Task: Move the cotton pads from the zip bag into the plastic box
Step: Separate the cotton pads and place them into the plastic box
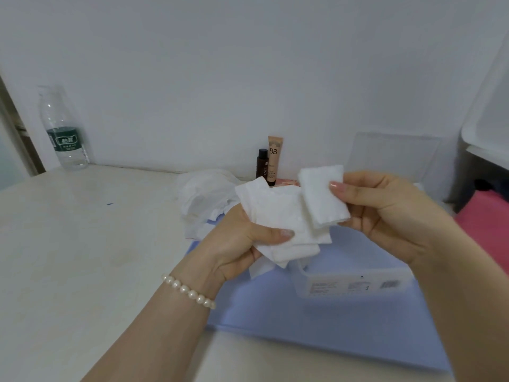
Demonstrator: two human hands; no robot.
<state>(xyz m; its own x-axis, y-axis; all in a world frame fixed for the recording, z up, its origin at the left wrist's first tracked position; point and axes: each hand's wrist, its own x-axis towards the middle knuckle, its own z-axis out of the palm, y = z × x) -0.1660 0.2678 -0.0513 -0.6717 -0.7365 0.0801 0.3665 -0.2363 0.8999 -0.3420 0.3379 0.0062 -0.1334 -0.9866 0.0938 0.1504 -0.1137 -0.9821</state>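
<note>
My left hand (237,244) grips a loose stack of white cotton pads (278,219), thumb pressed on top. My right hand (385,213) pinches a single cotton pad (321,197) between thumb and fingers, held upright just right of the stack and overlapping its edge. Both hands hover above the clear plastic box (352,282), which sits on a light blue mat (303,312); its clear lid (394,155) stands open behind my right hand. The crumpled clear zip bag (203,197) lies on the table behind my left hand.
A water bottle (64,130) stands at the back left by the wall. A dark small bottle (263,164) and a BB cream tube (275,155) stand behind the pads. A pink surface (484,216) and a white shelf (484,133) lie to the right.
</note>
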